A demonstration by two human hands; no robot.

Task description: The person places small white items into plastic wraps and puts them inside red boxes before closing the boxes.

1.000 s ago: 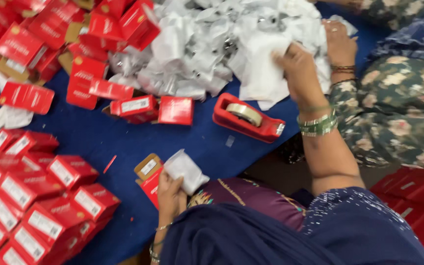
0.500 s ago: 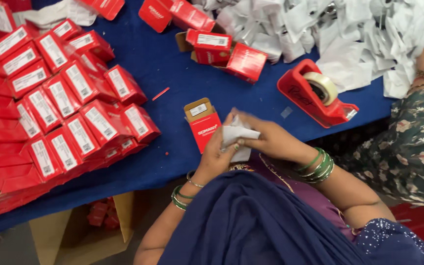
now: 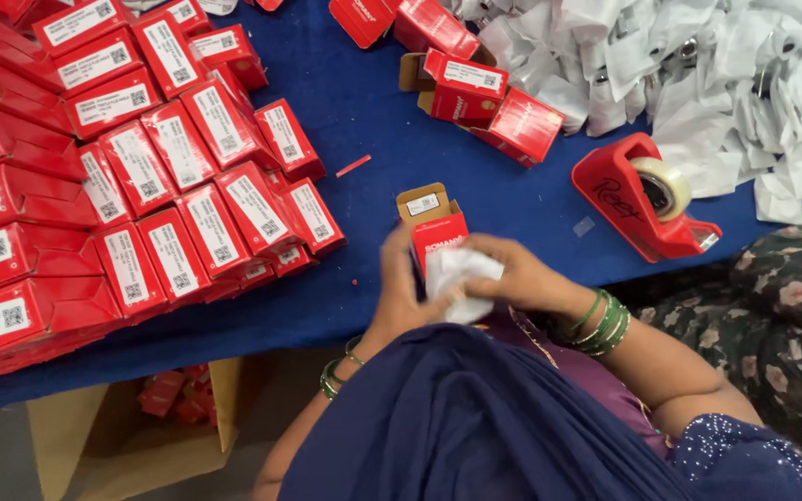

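Both hands (image 3: 457, 283) clutch white packet (image 3: 461, 278) beside red boxes (image 3: 187, 186).

Your two hands meet close in front of your chest, fingertips nearly touching. Your left hand (image 3: 399, 288) stands edge-on, palm turned toward the right one, fingers curled forward — its wrist ringed with green bangles and bent up from a forearm that drops toward your lap. Your right hand (image 3: 517, 278) lies back-up, fingers curled in a pinch toward the left — green bangles at that wrist too, forearm running off to your right.
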